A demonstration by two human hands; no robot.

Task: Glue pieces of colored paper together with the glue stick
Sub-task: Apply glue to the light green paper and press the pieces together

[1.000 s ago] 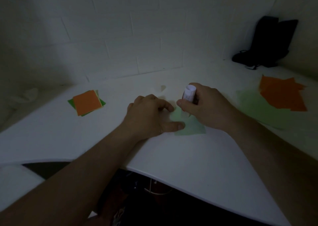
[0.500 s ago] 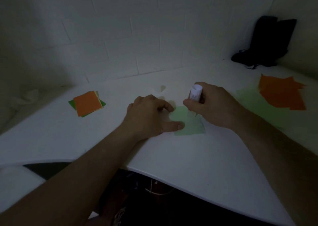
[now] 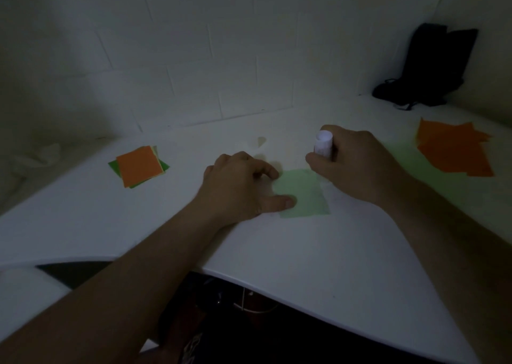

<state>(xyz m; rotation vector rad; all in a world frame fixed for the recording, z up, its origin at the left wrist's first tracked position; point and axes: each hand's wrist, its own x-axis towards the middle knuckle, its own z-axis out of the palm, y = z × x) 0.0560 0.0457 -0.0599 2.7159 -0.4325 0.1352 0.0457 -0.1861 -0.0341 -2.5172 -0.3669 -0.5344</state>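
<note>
A pale green paper square (image 3: 303, 194) lies flat on the white table (image 3: 318, 252) in front of me. My left hand (image 3: 241, 186) rests on its left edge, thumb and fingertips pressing it down. My right hand (image 3: 357, 166) grips a white glue stick (image 3: 323, 144) upright, its lower end down at the square's far right corner; the tip is hidden by my fingers.
A stack of orange, yellow and green squares (image 3: 138, 165) lies at the left. Orange sheets (image 3: 454, 151) lie on a pale green sheet (image 3: 410, 161) at the right. A black bag (image 3: 426, 67) stands in the far right corner. A small paper scrap (image 3: 261, 141) lies behind my hands.
My right hand with the glue stick has slid rightward across the green square, from its middle to the far right corner. My left hand has stayed in place.
</note>
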